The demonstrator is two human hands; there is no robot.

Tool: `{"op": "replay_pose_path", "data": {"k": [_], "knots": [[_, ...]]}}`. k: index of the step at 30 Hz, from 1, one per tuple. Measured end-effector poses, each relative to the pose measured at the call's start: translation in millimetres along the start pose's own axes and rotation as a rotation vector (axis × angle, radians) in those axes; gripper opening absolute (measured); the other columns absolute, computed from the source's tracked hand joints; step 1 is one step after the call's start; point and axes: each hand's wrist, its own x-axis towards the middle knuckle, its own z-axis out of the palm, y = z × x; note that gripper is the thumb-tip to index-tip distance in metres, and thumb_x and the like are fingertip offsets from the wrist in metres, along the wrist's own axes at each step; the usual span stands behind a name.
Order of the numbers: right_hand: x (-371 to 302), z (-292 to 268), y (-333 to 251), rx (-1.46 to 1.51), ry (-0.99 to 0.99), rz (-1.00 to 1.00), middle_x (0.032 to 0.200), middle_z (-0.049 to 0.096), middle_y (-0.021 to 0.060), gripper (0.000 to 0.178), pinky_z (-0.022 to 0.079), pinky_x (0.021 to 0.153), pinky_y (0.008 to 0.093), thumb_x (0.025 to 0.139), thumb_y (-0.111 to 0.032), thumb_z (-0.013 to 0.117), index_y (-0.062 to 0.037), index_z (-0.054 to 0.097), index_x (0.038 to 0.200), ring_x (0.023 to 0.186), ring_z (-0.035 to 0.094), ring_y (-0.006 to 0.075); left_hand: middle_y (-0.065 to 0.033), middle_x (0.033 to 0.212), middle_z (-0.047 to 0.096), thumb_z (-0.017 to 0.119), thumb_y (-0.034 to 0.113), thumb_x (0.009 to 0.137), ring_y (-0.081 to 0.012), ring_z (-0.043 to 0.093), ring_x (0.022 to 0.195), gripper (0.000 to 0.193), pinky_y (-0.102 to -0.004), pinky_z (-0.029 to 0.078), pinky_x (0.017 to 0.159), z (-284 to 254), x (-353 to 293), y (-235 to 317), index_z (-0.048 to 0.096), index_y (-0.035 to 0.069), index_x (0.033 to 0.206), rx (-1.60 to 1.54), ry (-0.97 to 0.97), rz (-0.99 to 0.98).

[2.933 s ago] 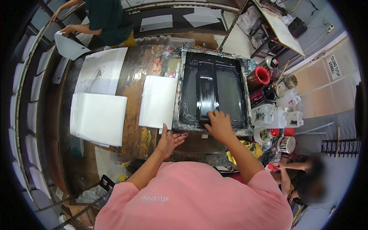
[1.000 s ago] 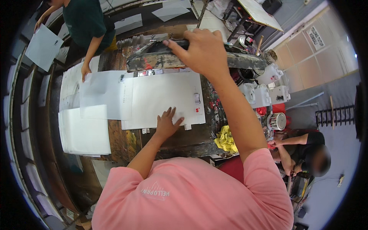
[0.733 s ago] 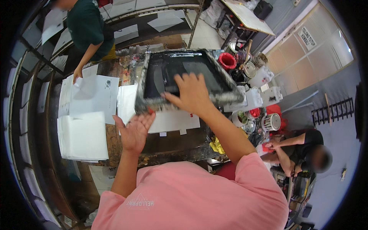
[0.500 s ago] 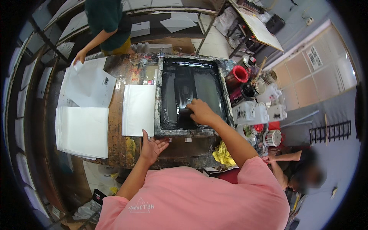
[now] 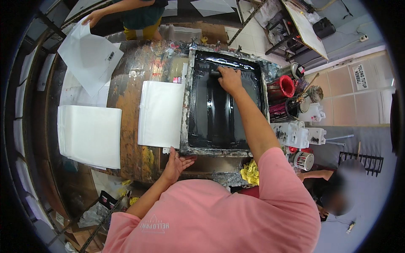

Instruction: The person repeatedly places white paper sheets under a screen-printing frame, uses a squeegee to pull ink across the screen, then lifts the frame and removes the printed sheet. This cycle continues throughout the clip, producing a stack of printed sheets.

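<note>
A screen-printing frame [image 5: 184, 122] lies on the worktable, its mesh coated with wet black ink [image 5: 219, 139]. My right hand [image 5: 230, 81] is closed around a dark squeegee [image 5: 215, 73] near the far end of the mesh; my fingers cover part of it. Palm up, my left hand [image 5: 179, 165] is at the frame's near left corner, fingers stretched out and holding nothing. Its fingertips are close to the frame's near edge; whether they touch it I cannot tell. Left of the frame lies a stack of white paper [image 5: 160, 114], with its right side against the frame.
Another white paper stack [image 5: 89, 137] sits farther left on the stained table [image 5: 130, 126]. Beyond it, a co-worker's hand [image 5: 93, 19] holds up a white sheet [image 5: 90, 59]. Ink tubs [image 5: 282, 87] and plastic jugs [image 5: 287, 133] crowd the right side. A yellow cloth [image 5: 250, 172] lies at the near edge.
My right hand has pushed the squeegee away from me to the far part of the mesh. My left hand stays by the frame's corner. The co-worker has raised the sheet off the pile.
</note>
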Motion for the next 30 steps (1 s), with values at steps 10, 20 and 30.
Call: {"op": "replay_pose_path", "data": {"k": [10, 20, 30], "knots": [[-208.9, -42.0, -60.6, 0.08, -0.061, -0.067, 0.115, 0.07, 0.0087, 0.046, 0.043, 0.097, 0.0549, 0.084, -0.018, 0.076, -0.0134, 0.065, 0.129, 0.112, 0.065, 0.0333, -0.0225, 0.138, 0.065, 0.025, 0.085, 0.102, -0.0311, 0.063, 0.131, 0.103, -0.0435, 0.046, 0.117, 6.6, -0.1, -6.7, 0.029, -0.001, 0.158, 0.029, -0.001, 0.118], [-269.9, -28.6, -87.9, 0.1, 0.027, -0.005, 0.109, 0.07, 0.004, 0.037, 0.043, 0.094, 0.0516, 0.087, -0.019, 0.076, -0.0178, 0.066, 0.122, 0.109, 0.066, 0.0284, -0.0213, 0.134, 0.067, 0.04, 0.092, 0.093, -0.0327, 0.065, 0.127, 0.107, -0.0448, 0.048, 0.115, -3.0, 26.5, -9.7, 0.047, 0.0, 0.147, -0.103, 0.082, 0.011], [-249.3, 28.8, -80.3, 0.025, 0.055, -0.004, 0.123, 0.066, 0.0061, 0.045, 0.039, 0.108, 0.0566, 0.085, -0.013, 0.075, -0.0156, 0.066, 0.129, 0.118, 0.061, 0.0272, -0.0238, 0.144, 0.059, 0.044, 0.089, 0.094, -0.0368, 0.059, 0.135, 0.11, -0.0484, 0.044, 0.119, -25.3, 46.4, -28.3, 0.038, -0.001, 0.156, -0.146, 0.085, -0.101]]}}
